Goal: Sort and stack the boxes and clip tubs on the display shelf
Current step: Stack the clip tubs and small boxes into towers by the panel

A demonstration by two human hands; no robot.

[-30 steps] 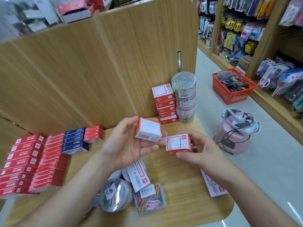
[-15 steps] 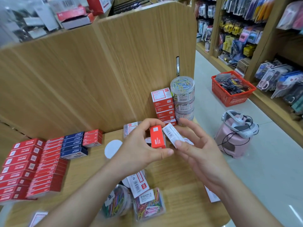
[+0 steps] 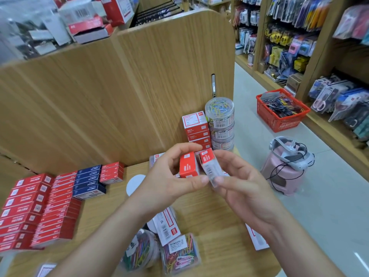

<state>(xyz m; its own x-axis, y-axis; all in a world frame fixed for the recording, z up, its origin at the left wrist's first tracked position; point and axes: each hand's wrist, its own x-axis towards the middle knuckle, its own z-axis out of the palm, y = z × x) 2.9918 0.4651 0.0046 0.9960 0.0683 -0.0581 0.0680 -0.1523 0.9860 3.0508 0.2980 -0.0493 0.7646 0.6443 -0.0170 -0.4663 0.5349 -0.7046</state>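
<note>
Above the counter (image 3: 209, 216), both hands held small boxes side by side, touching. Left hand (image 3: 169, 175) pinched a red box (image 3: 187, 166) between thumb and fingers. Right hand (image 3: 247, 188) gripped a tilted red-and-white box (image 3: 210, 166), thumb at its lower end. Behind them, against the wooden back panel, a stack of red boxes (image 3: 196, 128) stood just beside a stack of clip tubs (image 3: 220, 124). Rows of flat red boxes (image 3: 30, 208) and blue boxes (image 3: 88, 180) lay at left. Two loose clip tubs (image 3: 159, 252) sat near the front edge. Red basket (image 3: 279, 116) and pink stool (image 3: 283, 176) stood on the floor, right.
</note>
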